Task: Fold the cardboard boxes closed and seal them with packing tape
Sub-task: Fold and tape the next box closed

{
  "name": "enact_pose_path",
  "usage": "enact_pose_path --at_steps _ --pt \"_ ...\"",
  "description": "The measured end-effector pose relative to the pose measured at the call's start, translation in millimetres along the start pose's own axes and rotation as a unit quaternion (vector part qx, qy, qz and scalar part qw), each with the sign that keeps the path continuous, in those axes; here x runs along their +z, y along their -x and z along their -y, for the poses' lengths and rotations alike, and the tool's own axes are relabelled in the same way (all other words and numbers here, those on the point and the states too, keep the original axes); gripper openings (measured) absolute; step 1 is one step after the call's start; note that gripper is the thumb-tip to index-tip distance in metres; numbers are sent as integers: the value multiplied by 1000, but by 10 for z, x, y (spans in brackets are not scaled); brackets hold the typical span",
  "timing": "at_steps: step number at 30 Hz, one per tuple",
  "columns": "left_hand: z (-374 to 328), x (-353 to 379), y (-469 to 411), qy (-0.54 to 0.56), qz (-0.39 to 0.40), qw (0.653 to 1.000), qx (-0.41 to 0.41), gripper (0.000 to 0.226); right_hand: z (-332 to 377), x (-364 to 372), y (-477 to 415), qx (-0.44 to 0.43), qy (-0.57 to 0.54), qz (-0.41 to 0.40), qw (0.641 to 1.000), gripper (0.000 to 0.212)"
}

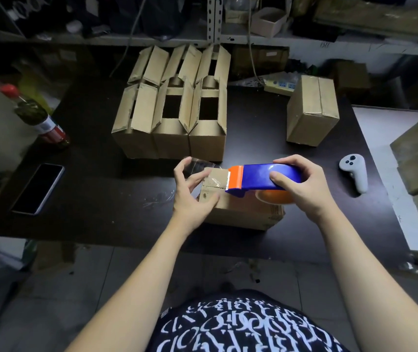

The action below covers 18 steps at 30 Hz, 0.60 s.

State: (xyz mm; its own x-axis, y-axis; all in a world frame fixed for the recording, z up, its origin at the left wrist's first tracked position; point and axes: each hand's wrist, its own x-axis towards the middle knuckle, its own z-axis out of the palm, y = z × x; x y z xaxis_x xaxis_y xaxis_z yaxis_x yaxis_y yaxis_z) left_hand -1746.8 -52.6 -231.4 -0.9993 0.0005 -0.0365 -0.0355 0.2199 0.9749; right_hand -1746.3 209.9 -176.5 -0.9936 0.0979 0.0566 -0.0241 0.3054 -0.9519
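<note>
Dark tabletop under cluttered shelving, with one closed cardboard box (241, 208) lying near the front edge, its long axis and top seam running left to right. The right hand (301, 185) is wrapped firmly round the blue body of the tape dispenser (261, 177), thumb on the near side, fingers over the far side. The dispenser's orange toothed end faces left and sits over the left part of the box top. From those teeth a clear strip of tape (200, 165) runs left past the box's end, where the left hand (192, 190) waits. Its fingers are half-curled and spread, and its thumb lies against the box. Whether it pinches the tape or only touches it I cannot tell.

The left hand is nearer the loose tape, so smoothing it down over the left end likely falls to that hand. Far behind stand the open boxes (175, 110), unsealed, and at far right a closed box (312, 110).
</note>
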Motion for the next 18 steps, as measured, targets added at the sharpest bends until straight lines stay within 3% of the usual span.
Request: enact_pose_path --at_steps 3,6,9,18 --pt "-46 -37 53 159 -51 984 -65 61 -14 -6 -12 0 14 1 1000 27" --pt "-142 -60 36 141 -174 967 -119 17 -21 -28 -12 -3 18 0 1000 26" --pt "-121 -106 -61 106 -233 954 -153 24 -23 -66 -8 -2 18 7 1000 26" --pt "19 -56 -171 78 -237 946 -207 25 -17 -69 -16 2 20 15 1000 21"
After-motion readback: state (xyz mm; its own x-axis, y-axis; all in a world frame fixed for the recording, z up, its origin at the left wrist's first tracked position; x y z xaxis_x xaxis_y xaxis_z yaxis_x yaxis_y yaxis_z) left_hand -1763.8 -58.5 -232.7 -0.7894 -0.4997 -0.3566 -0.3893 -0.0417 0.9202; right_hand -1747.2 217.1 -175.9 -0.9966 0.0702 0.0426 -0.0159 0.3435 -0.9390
